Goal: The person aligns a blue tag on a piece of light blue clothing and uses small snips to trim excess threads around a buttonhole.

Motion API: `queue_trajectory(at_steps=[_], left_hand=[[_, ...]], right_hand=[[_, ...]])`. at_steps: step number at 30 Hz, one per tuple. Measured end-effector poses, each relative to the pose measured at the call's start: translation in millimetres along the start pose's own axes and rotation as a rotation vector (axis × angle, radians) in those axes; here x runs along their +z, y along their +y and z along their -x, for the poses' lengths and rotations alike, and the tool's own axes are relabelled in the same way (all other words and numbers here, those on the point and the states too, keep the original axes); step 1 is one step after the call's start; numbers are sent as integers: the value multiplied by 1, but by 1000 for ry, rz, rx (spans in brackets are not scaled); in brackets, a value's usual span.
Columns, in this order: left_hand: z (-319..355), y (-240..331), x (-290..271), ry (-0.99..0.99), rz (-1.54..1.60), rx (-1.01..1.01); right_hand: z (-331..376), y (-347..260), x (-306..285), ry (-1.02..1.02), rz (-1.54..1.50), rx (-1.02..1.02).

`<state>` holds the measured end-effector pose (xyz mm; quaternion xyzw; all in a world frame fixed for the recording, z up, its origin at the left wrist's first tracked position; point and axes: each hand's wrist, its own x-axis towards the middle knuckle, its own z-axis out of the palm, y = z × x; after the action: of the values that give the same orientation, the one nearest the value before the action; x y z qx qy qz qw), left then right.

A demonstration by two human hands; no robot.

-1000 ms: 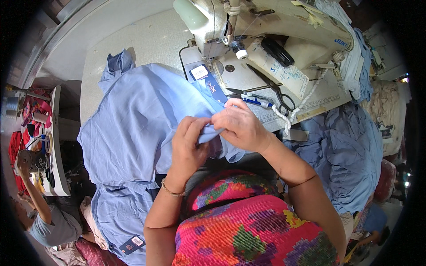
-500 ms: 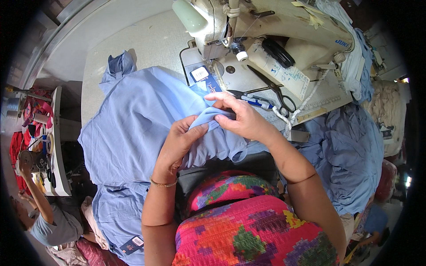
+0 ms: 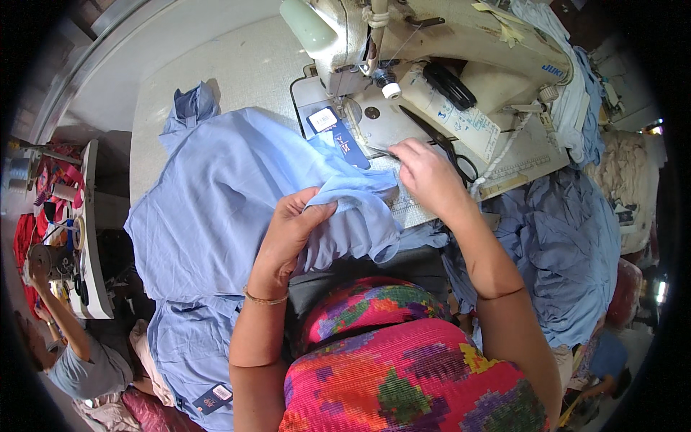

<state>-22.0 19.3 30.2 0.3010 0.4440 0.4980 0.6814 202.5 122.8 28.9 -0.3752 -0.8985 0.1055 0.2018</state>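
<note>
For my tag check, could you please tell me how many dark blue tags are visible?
2: one tag on the machine bed, one on the lower-left garment; others may be hidden.

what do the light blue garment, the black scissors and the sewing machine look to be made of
Light blue garment: thin woven fabric, matte, judging by its soft folds and drape; cotton or a blend, unclear.
Scissors: probably metal, given the slim tapering blades; the dark loops could be painted or coated.
Sewing machine: likely painted metal, cream, with worn, stained patches.

Small tool (image 3: 383,151) mostly hidden by right fingers (image 3: 410,153)
</note>
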Motion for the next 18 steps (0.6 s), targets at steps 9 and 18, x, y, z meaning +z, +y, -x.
queue_trajectory(at_steps=[9, 18], left_hand=[[0, -6, -4, 11, 12, 18], [3, -4, 2, 29, -6, 43]], right_hand=[[18, -58, -19, -206, -969, 240], [25, -79, -17, -179, -528, 208]])
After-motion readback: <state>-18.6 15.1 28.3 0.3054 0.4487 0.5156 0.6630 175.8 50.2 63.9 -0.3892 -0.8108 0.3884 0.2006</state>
